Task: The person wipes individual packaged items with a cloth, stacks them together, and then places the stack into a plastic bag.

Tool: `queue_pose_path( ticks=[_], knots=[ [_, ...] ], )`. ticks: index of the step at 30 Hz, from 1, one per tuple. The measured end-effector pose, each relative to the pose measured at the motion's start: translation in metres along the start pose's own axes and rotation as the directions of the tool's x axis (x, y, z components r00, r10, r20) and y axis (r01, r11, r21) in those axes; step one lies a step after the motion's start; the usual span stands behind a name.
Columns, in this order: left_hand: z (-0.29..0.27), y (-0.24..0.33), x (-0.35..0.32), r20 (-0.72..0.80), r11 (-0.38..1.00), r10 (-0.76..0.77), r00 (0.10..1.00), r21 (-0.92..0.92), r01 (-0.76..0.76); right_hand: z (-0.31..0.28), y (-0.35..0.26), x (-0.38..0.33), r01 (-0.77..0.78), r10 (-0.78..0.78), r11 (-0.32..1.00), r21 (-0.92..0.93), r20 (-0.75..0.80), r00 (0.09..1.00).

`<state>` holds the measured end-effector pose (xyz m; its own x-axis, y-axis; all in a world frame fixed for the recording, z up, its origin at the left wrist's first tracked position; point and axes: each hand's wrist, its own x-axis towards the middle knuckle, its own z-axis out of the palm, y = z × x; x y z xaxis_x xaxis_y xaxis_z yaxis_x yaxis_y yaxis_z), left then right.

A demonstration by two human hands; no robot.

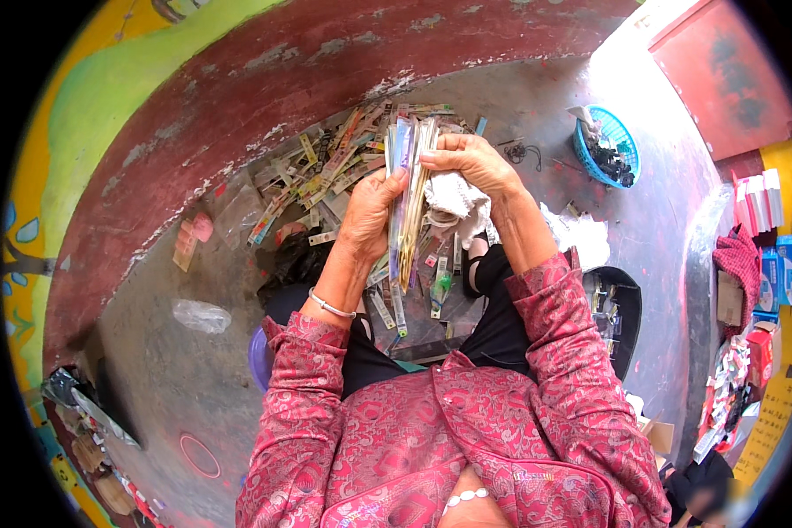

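My left hand [371,214] and my right hand [471,161] together grip a tall bundle of thin, flat, colourful packaged strips [411,189], held upright between them. The left palm supports the bundle's side while the right fingers close over its top. A white cloth [456,201] lies under my right hand. A silver bangle sits on my left wrist. More of the same strips lie in a loose pile [326,167] on the grey concrete floor just beyond my hands, and a few strips [396,308] lie between my knees.
A blue plastic basket [609,145] with dark small parts stands at the far right on the floor. A dark open bag [612,312] sits to my right. Stacked boxes and packets [770,255] line the right edge. A clear plastic bag [201,314] lies on the left.
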<state>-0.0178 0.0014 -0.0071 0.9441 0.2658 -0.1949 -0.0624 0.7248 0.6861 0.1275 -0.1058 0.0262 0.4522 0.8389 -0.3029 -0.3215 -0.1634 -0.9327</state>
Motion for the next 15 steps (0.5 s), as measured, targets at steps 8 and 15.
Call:
queue_pose_path(
  ticks=[8,15],
  knots=[
    [0.015,0.000,-0.007,-0.025,0.982,0.071,0.997,0.179,-0.065,0.012,-0.002,-0.007,0.027,-0.029,0.999,-0.024,-0.098,0.995],
    [0.008,0.002,-0.007,-0.012,0.995,0.059,0.998,0.075,-0.058,0.016,-0.001,-0.008,0.101,-0.120,0.986,-0.132,-0.141,0.983]
  ],
)
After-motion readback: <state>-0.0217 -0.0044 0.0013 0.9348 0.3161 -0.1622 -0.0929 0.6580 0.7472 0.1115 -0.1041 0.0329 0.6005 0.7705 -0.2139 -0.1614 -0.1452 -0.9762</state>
